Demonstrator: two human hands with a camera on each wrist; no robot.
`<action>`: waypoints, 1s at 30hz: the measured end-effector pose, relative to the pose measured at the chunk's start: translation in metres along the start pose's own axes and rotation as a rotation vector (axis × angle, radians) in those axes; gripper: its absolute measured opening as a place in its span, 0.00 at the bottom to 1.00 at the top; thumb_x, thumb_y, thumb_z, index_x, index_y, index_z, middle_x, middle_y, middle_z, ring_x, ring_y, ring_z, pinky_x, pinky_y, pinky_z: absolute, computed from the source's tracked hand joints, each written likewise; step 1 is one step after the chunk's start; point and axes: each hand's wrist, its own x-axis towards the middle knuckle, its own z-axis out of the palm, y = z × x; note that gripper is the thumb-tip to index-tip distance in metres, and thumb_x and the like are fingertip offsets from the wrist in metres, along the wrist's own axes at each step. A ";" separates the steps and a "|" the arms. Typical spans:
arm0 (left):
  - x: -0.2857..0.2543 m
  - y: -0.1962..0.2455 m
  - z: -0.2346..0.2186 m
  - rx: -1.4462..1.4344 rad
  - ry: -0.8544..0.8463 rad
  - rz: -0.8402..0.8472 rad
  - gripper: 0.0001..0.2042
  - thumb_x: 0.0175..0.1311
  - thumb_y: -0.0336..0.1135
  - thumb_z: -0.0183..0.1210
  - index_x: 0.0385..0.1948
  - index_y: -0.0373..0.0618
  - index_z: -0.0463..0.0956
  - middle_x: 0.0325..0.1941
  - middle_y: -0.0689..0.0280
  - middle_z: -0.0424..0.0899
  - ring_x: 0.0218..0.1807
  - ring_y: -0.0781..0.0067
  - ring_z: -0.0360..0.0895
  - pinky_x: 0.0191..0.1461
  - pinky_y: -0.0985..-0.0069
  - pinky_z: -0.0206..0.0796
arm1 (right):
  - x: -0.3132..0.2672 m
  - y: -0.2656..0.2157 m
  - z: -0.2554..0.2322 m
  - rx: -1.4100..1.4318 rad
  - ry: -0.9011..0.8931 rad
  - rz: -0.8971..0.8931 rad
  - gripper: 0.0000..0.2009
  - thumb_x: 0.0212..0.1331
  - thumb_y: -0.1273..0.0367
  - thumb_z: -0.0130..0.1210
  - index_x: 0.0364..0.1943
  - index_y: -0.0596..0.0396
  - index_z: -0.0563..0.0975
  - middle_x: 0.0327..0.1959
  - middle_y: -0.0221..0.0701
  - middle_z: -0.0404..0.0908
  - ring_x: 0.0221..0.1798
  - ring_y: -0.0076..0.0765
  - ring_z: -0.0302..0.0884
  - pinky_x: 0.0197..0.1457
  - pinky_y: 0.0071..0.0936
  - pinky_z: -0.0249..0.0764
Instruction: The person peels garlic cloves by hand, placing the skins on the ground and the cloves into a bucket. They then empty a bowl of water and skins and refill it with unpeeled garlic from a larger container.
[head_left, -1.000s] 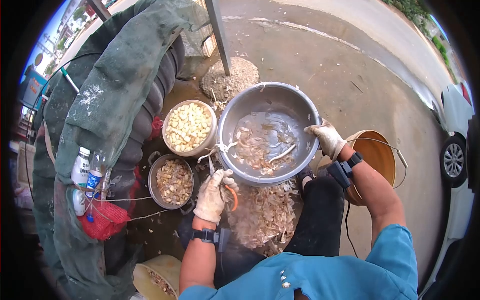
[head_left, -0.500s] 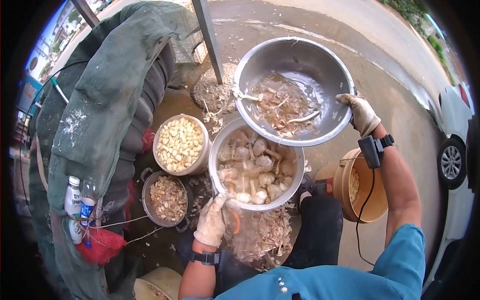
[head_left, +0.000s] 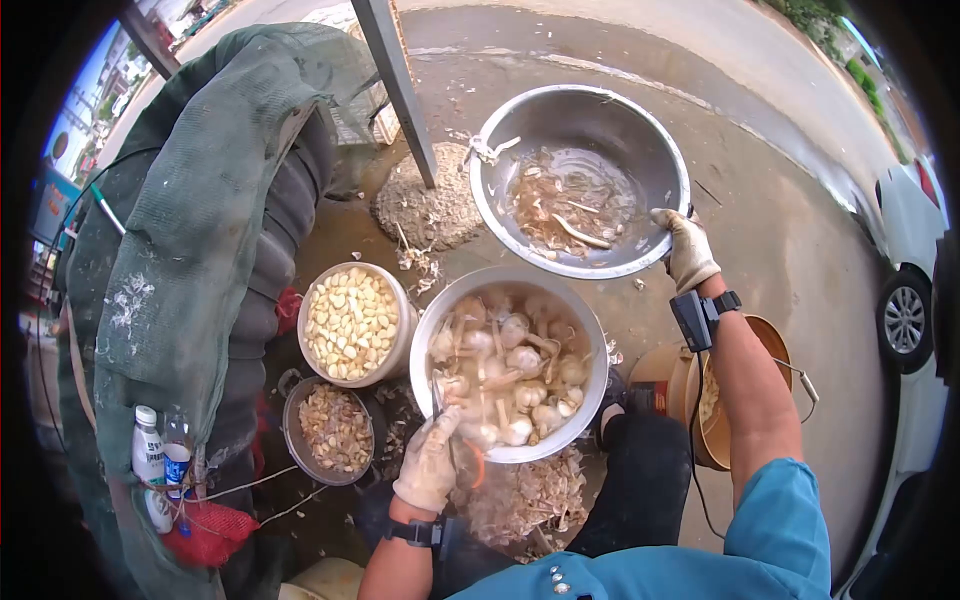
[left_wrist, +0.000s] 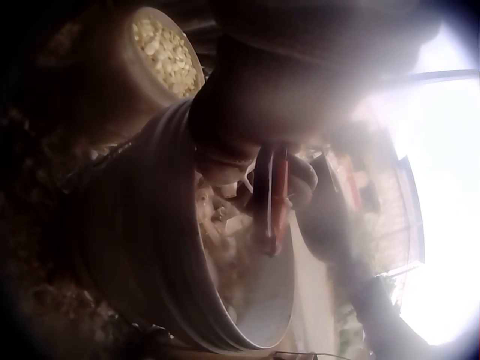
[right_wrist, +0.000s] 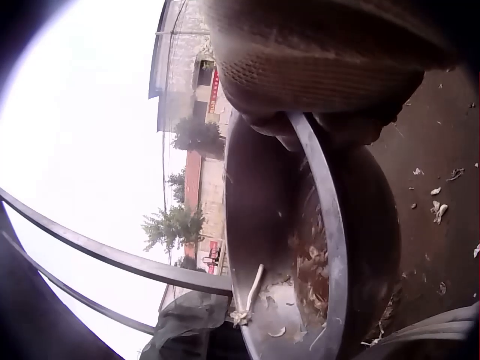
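My gloved right hand (head_left: 690,250) grips the right rim of a grey basin (head_left: 650,165), thumb inside. Wet garlic skins (head_left: 570,205) and a pale stalk lie in the basin, and another white scrap hangs over its left rim. In my gloved left hand (head_left: 428,465) are orange-handled shears (left_wrist: 277,202), with a dark metal part pointing up past the fingers. This hand is at the near left rim of a white tub (head_left: 595,400), where garlic bulbs (head_left: 525,360) with stems sit in cloudy water. The glove hides much of the shears.
Left of the tub stand a bucket of peeled cloves (head_left: 350,322) and a small pot of cloves and skins (head_left: 335,428). Loose skins (head_left: 525,505) pile up in front of me. An orange-brown bucket (head_left: 740,420) stands right, and a post (head_left: 400,95) in a concrete base rises ahead.
The grey basin has moved forward and right in my right hand, from above the tub, uncovering the garlic bulbs. My left hand stays near the tub's left rim with the shears.
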 end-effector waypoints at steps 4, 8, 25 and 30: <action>0.004 0.014 0.005 0.026 -0.040 -0.016 0.18 0.74 0.40 0.49 0.51 0.33 0.74 0.34 0.63 0.81 0.36 0.69 0.79 0.46 0.72 0.74 | 0.009 -0.005 0.003 -0.085 -0.014 -0.092 0.13 0.53 0.69 0.60 0.42 0.54 0.75 0.25 0.27 0.77 0.19 0.24 0.73 0.19 0.24 0.71; 0.016 0.008 0.002 -0.062 -0.042 -0.038 0.18 0.74 0.40 0.48 0.51 0.32 0.74 0.34 0.62 0.80 0.36 0.69 0.79 0.45 0.71 0.74 | 0.008 -0.003 -0.006 -0.154 0.064 -0.090 0.13 0.52 0.70 0.61 0.42 0.55 0.75 0.28 0.27 0.77 0.21 0.26 0.75 0.22 0.25 0.74; 0.059 0.009 -0.019 -0.037 -0.171 0.007 0.22 0.75 0.48 0.44 0.48 0.37 0.78 0.33 0.63 0.84 0.40 0.74 0.79 0.48 0.76 0.70 | 0.113 -0.031 0.004 -1.152 0.283 -0.211 0.19 0.51 0.64 0.53 0.48 0.54 0.77 0.39 0.51 0.83 0.45 0.59 0.81 0.50 0.45 0.75; 0.062 0.027 -0.011 -0.018 -0.097 -0.117 0.20 0.75 0.46 0.44 0.47 0.41 0.79 0.33 0.64 0.83 0.39 0.74 0.80 0.45 0.77 0.71 | 0.205 -0.122 0.046 -1.309 0.422 -0.430 0.16 0.59 0.64 0.47 0.48 0.51 0.79 0.45 0.51 0.82 0.50 0.60 0.79 0.52 0.48 0.75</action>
